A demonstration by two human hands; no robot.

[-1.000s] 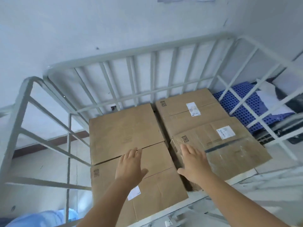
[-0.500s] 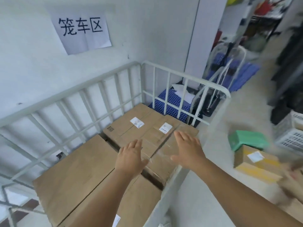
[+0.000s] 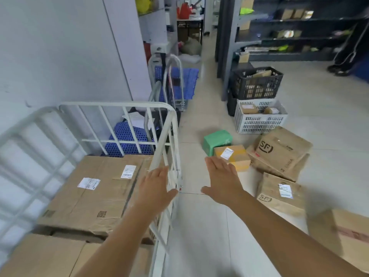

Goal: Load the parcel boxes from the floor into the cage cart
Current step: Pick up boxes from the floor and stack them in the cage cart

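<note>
- The left hand [image 3: 154, 185] is flat with straight fingers and holds nothing. It is up by the side rail of the cage cart [image 3: 171, 124]; I cannot tell if it touches the bars.
- The right hand [image 3: 223, 177] is flat and empty too, fingers straight. It is out over the floor [image 3: 199, 226], pointing toward the boxes there. I think it is stretched out that way because it is going for the next box.
- Big brown boxes [image 3: 95, 188] already lie flat in the cart, side by side, with their labels up. Packed close like that, they leave room on top for more.
- More boxes wait on the floor to the right of the cart. A small yellow box [image 3: 237, 156] is nearest the right hand, and a green box [image 3: 216, 141] sits just behind it, touching it.
- Two brown boxes marked SF [image 3: 283, 150] are in a loose heap further right, one leaning on the other.
- So the job is part done. Some boxes are in, and some are not yet.
- A white crate [image 3: 259, 122] and a black crate [image 3: 257, 84] stand by the shelves [image 3: 289, 27], well away from the hands.
</note>
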